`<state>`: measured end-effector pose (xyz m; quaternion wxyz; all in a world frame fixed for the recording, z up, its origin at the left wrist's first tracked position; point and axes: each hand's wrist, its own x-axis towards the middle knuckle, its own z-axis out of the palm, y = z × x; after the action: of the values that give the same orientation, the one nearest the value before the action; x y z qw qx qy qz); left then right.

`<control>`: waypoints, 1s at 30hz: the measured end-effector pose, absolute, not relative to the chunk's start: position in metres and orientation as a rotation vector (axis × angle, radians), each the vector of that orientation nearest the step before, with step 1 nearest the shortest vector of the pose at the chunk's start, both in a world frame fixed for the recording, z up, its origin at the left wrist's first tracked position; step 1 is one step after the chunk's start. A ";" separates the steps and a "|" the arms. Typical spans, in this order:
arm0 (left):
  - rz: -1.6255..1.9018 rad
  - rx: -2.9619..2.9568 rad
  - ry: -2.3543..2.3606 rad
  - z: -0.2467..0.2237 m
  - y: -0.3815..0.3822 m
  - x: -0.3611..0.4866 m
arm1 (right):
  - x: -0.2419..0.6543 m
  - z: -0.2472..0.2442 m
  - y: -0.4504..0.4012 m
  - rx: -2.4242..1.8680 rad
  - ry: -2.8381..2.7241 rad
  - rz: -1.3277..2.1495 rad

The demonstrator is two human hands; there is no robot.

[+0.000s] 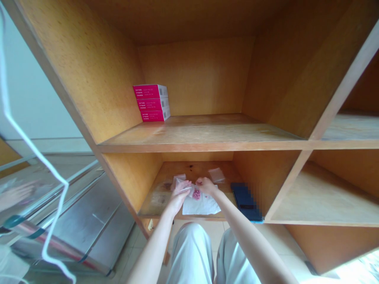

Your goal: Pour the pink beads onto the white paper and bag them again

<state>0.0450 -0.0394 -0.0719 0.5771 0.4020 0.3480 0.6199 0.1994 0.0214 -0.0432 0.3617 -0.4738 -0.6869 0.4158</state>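
On the lower shelf, my left hand (pixel 181 194) holds a small clear plastic bag (pixel 187 190), thumb on one side and fingers on the other. Close to the bag's right side is my right hand (pixel 206 185), its fingertips pinched together; whatever they hold is too small to make out. Just below and between both hands lies a cluster of small pink beads (pixel 196 194) on a white sheet (pixel 198 208), which looks like paper or tissue. Further clear bags rest beyond the hands: one flat bag (pixel 217 175) at the right and some at the left, partly behind my left hand.
A dark blue flat case or folder (pixel 245 200) lies to the right on the same shelf. Above, a stack of pink boxes (pixel 152 103) stands on the upper shelf (pixel 207 128). A white cable (pixel 35 152) hangs at far left, where another person's hand (pixel 17 195) shows.
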 end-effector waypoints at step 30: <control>1.431 0.803 0.639 -0.053 -0.056 0.056 | 0.192 -0.035 -0.012 -0.986 -1.184 1.330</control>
<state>0.0559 -0.0564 -0.0529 0.6368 0.3514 0.2799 0.6266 0.1924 -0.0116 -0.0351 0.5254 -0.4121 -0.4951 0.5559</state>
